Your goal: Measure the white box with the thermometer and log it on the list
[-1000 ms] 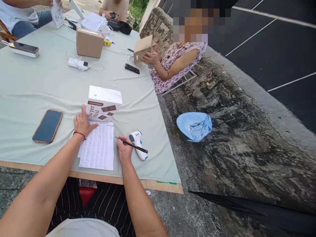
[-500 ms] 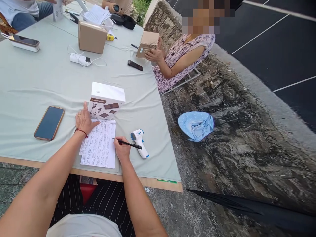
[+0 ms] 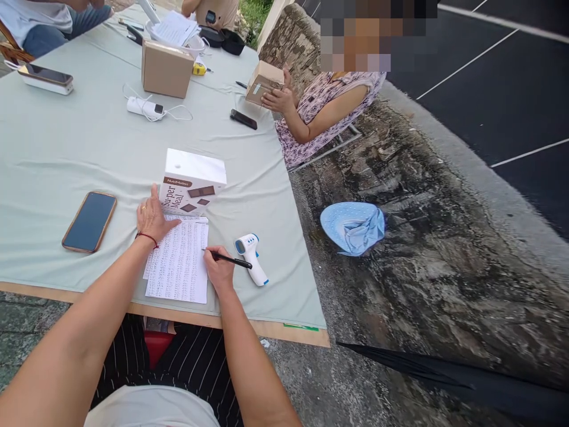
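Note:
My right hand (image 3: 219,270) is closed around a black pen (image 3: 232,258), its tip at the right edge of the written sheets of paper (image 3: 182,267). Flat on the upper left of those sheets rests my left hand (image 3: 153,218), fingers spread, thumb pointing right. Just beyond it stands a white and brown "Super Meal" box (image 3: 193,184), close to my left fingers. A white and blue infrared thermometer (image 3: 252,260) lies right of the pen. Left of my left hand is a smartphone (image 3: 89,221) in a brown case.
Across the table (image 3: 89,154), a person (image 3: 311,118) at the right holds a small cardboard box (image 3: 264,82). A larger cardboard box (image 3: 164,70), a white device with a cable (image 3: 144,108) and a black phone-like object (image 3: 243,118) lie farther back. A blue hat (image 3: 353,227) is on the ledge.
The person across has tilted and lowered the small cardboard box slightly. At the far left, the upright white item another person held is out of sight. My hands have hardly moved.

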Motion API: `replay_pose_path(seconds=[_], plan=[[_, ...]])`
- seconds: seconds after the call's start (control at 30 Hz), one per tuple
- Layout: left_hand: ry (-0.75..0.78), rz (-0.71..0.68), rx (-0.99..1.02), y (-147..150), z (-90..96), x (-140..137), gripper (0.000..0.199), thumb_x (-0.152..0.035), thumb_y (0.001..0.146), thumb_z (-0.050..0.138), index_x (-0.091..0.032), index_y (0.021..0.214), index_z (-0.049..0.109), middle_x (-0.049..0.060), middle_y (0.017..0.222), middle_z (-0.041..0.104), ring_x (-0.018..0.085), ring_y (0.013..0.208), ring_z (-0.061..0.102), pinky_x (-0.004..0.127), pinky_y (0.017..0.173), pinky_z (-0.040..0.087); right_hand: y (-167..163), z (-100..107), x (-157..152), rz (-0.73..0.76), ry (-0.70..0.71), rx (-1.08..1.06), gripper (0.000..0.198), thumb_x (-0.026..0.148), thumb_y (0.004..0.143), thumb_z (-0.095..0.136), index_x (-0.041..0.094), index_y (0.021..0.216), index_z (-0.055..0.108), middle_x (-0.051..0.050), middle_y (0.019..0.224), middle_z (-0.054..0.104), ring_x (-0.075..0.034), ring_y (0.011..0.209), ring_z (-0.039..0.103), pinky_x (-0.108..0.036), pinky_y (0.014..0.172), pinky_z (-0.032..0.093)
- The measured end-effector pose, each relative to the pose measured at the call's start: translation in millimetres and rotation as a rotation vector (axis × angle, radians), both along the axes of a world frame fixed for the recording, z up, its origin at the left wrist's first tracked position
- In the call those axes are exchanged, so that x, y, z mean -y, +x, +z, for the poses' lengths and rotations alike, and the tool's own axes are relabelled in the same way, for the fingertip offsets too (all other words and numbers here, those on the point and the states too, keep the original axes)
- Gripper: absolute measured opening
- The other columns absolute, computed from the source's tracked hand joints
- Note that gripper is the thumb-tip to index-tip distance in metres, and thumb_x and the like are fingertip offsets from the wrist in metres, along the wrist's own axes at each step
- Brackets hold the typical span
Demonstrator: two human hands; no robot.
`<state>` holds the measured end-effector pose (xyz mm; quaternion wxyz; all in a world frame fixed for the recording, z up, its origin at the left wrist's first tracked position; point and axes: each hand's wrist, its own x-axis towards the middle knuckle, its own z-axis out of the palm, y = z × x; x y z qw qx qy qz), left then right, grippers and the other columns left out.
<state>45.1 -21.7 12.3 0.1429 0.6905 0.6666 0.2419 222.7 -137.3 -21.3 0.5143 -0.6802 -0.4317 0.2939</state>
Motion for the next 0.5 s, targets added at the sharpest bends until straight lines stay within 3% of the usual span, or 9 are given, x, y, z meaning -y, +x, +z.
replay_pose_path(seconds=[0.5], plan=[[-0.001, -0.004, 0.02, -0.3, 0.7, 0.2, 0.129, -0.047, 0.063, 0.082, -0.016, 0.156, -0.002, 0.017, 0.131, 0.054, 0.037, 0.127, 0.046, 0.052, 0.112, 0.028, -0.7, 3.7, 0.3, -0.022, 0.008, -0.002, 0.018, 0.037, 0.068, 0.054, 0.02, 0.068, 0.061, 0.002, 0.061, 0.06, -0.014, 0.06, 0.051, -0.028, 0.06, 0.044]])
